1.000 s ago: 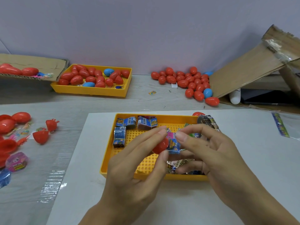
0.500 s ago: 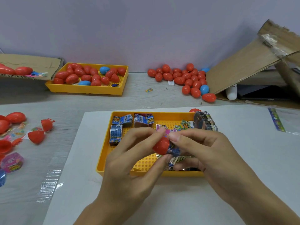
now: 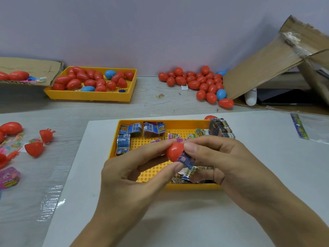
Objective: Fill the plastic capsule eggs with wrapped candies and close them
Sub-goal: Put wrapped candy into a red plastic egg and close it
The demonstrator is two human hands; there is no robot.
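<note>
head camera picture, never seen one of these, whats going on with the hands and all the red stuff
There is no machine here: a person wears a camera on the head, looking down at their own two bare hands. The left hand pinches a red capsule egg half, while the right hand pushes a wrapped candy into it. Under the hands is a yellow tray of more wrapped candies on a white sheet. Farther back stand a second yellow tray of red and blue eggs and a loose egg pile beside a cardboard flap. Open egg halves lie on the left.
</note>
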